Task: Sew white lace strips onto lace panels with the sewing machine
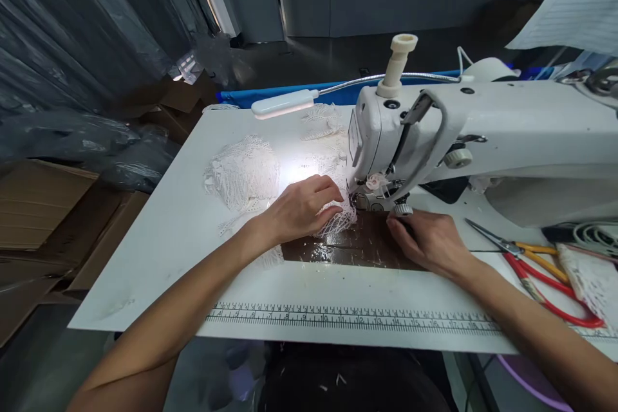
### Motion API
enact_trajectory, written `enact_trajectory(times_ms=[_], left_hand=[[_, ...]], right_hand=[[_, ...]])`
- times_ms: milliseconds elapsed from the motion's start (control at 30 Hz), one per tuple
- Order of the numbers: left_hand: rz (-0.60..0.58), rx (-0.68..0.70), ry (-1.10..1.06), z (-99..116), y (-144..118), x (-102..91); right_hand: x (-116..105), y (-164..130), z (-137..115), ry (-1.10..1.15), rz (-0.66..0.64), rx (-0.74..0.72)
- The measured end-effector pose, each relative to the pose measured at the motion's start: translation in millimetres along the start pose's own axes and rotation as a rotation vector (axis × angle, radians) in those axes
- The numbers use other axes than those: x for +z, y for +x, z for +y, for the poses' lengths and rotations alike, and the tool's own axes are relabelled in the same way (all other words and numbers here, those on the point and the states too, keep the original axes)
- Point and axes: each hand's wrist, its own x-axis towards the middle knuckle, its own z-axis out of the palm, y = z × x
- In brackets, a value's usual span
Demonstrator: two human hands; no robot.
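My left hand (309, 205) rests on white lace (338, 222) just left of the sewing machine's (371, 135) needle area, its fingers bent and closed on the lace. My right hand (432, 238) is right of the needle area, beside a small ridged knob (402, 210) low on the machine. Its thumb and fingers curl together; the machine head partly hides the fingertips, and what they hold cannot be made out. A shiny brown plate (357, 248) lies under both hands. More lace is bunched in a pile (246, 174) left of my left hand.
A lit lamp (284, 104) on a flexible neck hangs over the white table (168, 257). Red-handled scissors (545, 299) and orange-handled scissors (535, 251) lie at right. A printed ruler (347, 318) runs along the front edge. Open cardboard boxes (43, 206) stand left.
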Motion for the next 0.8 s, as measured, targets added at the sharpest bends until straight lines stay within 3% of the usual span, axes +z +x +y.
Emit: enact_trajectory(times_ms=[133,333,567,800], left_hand=[[-0.102,0.061,0.048,4.0,3.2,16.5],[-0.118,0.08,0.062,-1.9,3.8,32.4],[0.027,0.083,-0.036,-10.5,1.2,39.3],[0.204,0.137,0.158,-8.3,5.2,42.4]], right_hand=[[0.4,7.3,11.5,-0.165,0.056,0.061],[14.8,21.6,1.6,0.203,0.035,0.131],[24.6,15.1,-2.2,0.38,0.08,0.196],[23.3,13.7,-3.0,0.382,0.083,0.199]])
